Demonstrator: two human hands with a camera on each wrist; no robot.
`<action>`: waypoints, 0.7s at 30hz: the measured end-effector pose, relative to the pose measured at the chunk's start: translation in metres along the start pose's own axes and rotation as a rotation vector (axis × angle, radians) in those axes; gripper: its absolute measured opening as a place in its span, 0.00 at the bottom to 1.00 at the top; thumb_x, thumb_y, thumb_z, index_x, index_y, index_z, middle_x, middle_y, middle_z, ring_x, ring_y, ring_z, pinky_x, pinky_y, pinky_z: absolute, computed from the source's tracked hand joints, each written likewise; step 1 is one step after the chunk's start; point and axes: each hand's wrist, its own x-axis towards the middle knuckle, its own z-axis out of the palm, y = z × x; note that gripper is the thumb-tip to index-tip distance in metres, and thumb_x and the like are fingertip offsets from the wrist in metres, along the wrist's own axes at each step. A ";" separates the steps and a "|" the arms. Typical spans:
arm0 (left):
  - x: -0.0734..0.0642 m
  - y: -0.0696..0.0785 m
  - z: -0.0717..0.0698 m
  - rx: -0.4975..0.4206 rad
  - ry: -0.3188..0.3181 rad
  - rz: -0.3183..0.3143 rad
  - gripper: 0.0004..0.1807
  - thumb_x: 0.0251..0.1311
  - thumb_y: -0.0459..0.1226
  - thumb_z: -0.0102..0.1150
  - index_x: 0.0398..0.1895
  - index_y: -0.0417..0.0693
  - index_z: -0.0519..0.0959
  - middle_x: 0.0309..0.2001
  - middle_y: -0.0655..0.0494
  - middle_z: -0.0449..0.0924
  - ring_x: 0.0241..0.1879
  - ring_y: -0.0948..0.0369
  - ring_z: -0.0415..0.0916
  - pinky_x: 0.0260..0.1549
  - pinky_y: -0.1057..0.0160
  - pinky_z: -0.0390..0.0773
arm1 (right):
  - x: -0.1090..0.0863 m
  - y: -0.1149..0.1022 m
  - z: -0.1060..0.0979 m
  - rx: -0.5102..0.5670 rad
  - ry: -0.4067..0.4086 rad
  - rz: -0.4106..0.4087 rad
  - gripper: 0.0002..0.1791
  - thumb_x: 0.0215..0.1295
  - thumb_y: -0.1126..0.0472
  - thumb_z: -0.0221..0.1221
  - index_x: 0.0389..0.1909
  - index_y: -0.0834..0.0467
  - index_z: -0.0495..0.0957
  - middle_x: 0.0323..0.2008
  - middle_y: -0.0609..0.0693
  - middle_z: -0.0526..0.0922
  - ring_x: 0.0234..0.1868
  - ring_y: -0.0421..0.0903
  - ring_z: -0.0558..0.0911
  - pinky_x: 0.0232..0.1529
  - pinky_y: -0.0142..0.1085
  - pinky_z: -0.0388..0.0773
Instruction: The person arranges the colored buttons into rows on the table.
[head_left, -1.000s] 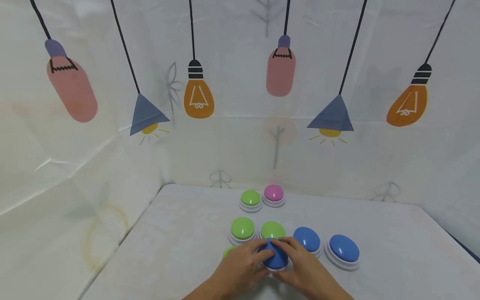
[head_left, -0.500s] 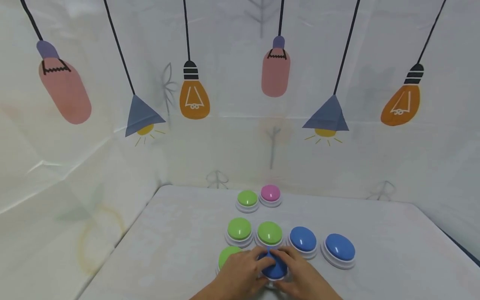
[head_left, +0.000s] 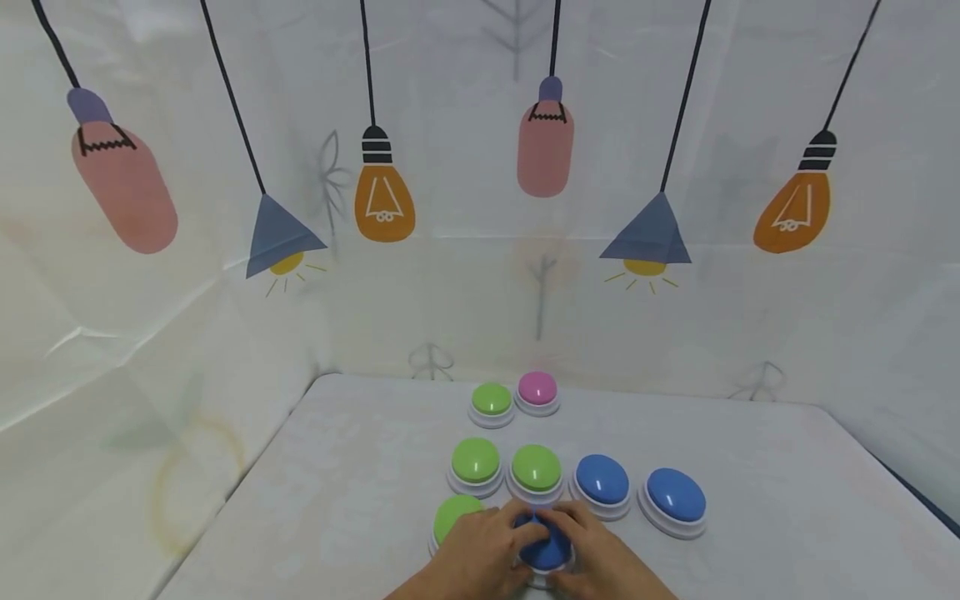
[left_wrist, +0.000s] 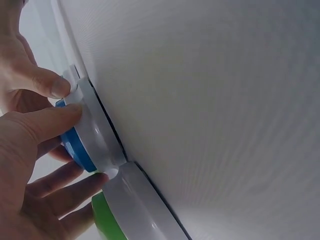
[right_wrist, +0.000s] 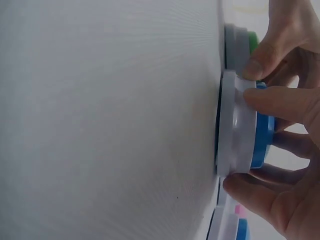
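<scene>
I have the left hand (head_left: 486, 546) and the right hand (head_left: 602, 557) clamped on one blue button (head_left: 546, 553), which sits on the tabletop (head_left: 330, 517). I see their fingers curled about its rim from either side, both thumbs on the near edge of its white base. Just left of that button I get a green button (head_left: 457, 512); right behind it, a second green button (head_left: 536, 468); well behind, a pink button (head_left: 537, 389); to its right, two more blue ones (head_left: 602, 480).
</scene>
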 end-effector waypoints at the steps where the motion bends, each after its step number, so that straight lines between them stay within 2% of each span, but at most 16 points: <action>1: 0.000 0.000 0.000 -0.004 -0.010 -0.003 0.26 0.49 0.51 0.74 0.55 0.63 0.81 0.48 0.60 0.79 0.33 0.71 0.78 0.29 0.76 0.76 | 0.000 0.000 0.000 0.001 -0.003 -0.003 0.38 0.55 0.52 0.72 0.66 0.57 0.71 0.58 0.51 0.71 0.53 0.47 0.79 0.53 0.45 0.81; 5: 0.000 0.001 0.000 0.000 -0.015 -0.007 0.27 0.49 0.51 0.74 0.55 0.64 0.80 0.47 0.60 0.78 0.32 0.71 0.77 0.27 0.76 0.74 | 0.001 -0.001 0.001 0.002 -0.013 0.006 0.38 0.54 0.55 0.72 0.66 0.57 0.70 0.59 0.51 0.70 0.54 0.47 0.78 0.54 0.45 0.80; 12: 0.000 0.000 0.001 -0.012 -0.031 -0.004 0.27 0.50 0.51 0.73 0.56 0.64 0.80 0.48 0.60 0.78 0.33 0.70 0.78 0.27 0.75 0.74 | 0.000 -0.003 0.000 0.067 -0.071 0.096 0.39 0.55 0.53 0.71 0.68 0.55 0.69 0.60 0.52 0.69 0.54 0.48 0.77 0.54 0.49 0.79; 18: 0.000 -0.002 0.001 -0.022 -0.015 0.008 0.27 0.50 0.51 0.74 0.56 0.64 0.80 0.47 0.61 0.78 0.32 0.71 0.77 0.26 0.76 0.74 | 0.000 -0.005 0.002 0.036 -0.066 0.108 0.39 0.55 0.54 0.71 0.68 0.56 0.69 0.60 0.52 0.69 0.52 0.46 0.77 0.54 0.48 0.79; 21: 0.000 -0.002 0.000 -0.027 -0.033 0.005 0.27 0.51 0.51 0.73 0.56 0.64 0.79 0.48 0.61 0.78 0.33 0.71 0.78 0.27 0.76 0.74 | 0.001 -0.006 0.001 0.020 -0.072 0.124 0.39 0.55 0.55 0.71 0.68 0.56 0.69 0.60 0.52 0.69 0.52 0.46 0.77 0.54 0.49 0.79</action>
